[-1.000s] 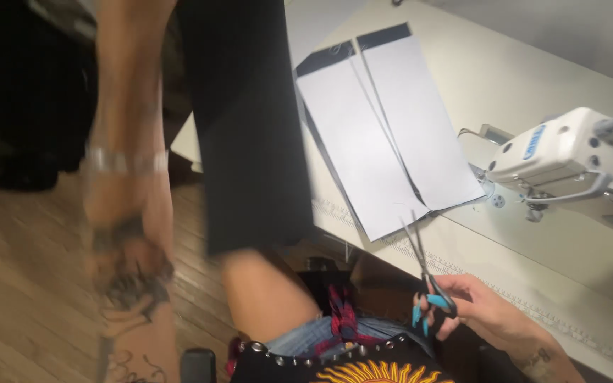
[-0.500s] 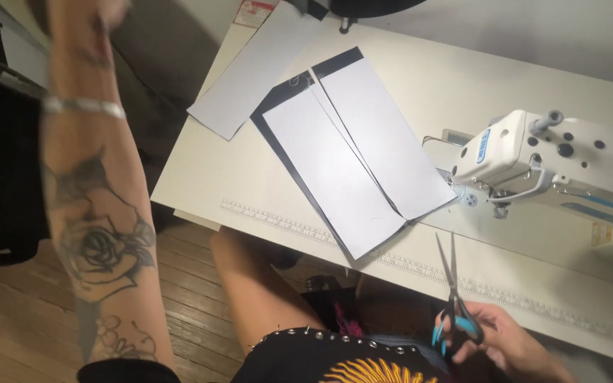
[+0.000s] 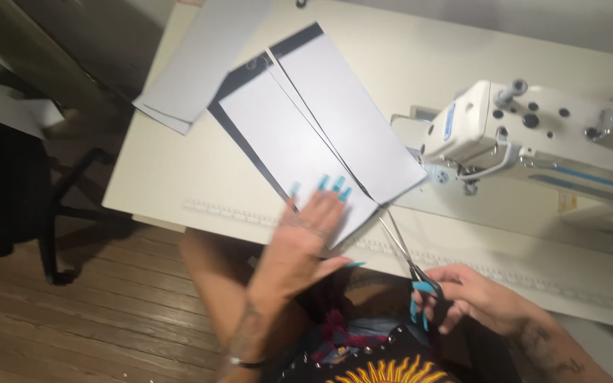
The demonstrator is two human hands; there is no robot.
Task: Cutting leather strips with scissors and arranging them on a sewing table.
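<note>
A: Status on the hands?

B: Left hand flat, fingers spread, palm pressing the near end of the long pale grey fabric panels with black edging on the cream work table. Right hand closed through the handles of the steel scissors, blades parted, tips just beside the panels' near corner.

A: Handling?

B: Light, thin, floppy by the look. Likely slides on the tabletop, so pin it flat near the cut and lift by an edge.

A: Count?

B: Two overlapping panels, maybe a third beneath; one more pale sheet at the far-left table edge. One pair of scissors, one white sewing machine.
</note>
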